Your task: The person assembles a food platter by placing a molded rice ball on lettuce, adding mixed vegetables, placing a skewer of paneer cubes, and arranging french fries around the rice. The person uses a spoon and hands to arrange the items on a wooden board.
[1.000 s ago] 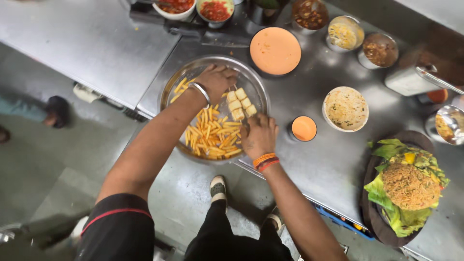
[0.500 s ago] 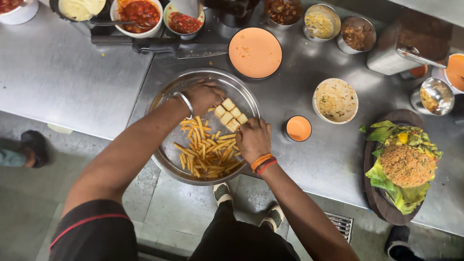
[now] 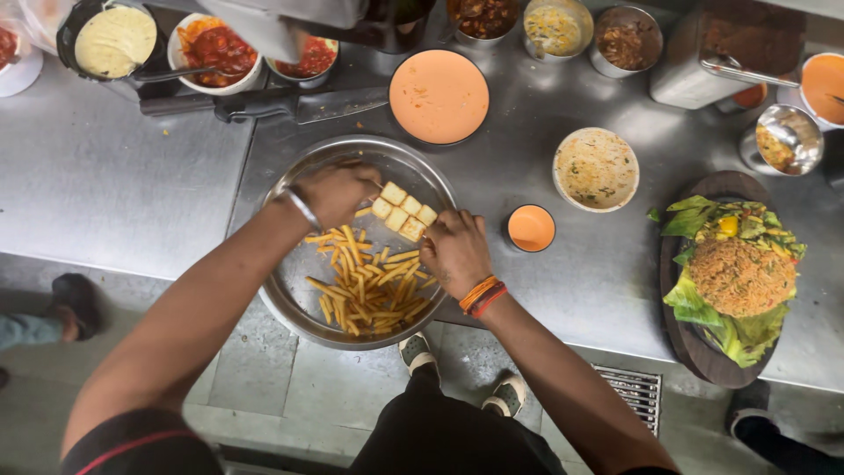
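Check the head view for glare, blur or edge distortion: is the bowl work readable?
Head view: soft glare on the steel counter and the metal bowl rim; fries and cubes are sharp; left hand and right hand are slightly soft; the edges bend a little.

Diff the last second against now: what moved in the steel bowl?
Left hand slid from the far rim in beside the pale cubes; right hand stayed at their other side. The cubes stayed grouped, neither lifted nor released. The fries, steel bowl and small orange cup kept their places.
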